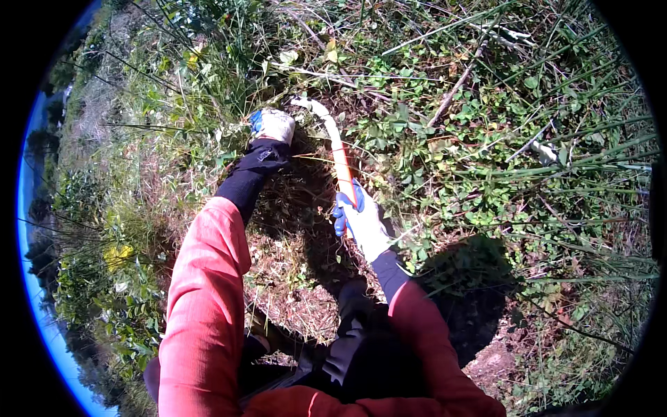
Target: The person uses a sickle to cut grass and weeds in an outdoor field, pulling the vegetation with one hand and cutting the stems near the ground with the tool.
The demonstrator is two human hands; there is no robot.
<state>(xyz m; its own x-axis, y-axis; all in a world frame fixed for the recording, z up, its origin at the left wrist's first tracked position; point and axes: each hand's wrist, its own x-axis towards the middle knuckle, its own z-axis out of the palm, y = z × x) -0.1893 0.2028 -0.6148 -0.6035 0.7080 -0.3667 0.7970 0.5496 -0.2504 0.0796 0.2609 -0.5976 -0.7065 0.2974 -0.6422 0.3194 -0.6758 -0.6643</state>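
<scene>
My right hand (362, 221), in a white glove with a blue palm, is closed around the orange handle of a sickle (342, 161). Its pale, curved end hooks away from me and to the left, close to the ground. To the left of that tip, my left hand (273, 125), gloved the same way, is bunched into a fist at a clump of weeds (229, 133). Leaves and stems stick out on its far left side. The fingers are mostly hidden from above. Dark, shaded soil and cut-looking stalks (292, 195) lie between my two forearms.
Low leafy plants (448, 172) cover the ground on the right, with long green stalks (589, 172) leaning in. A dry branch (453, 94) lies ahead. Dry litter (292, 307) is before my legs (346, 349). Taller brush (104, 307) grows along the left.
</scene>
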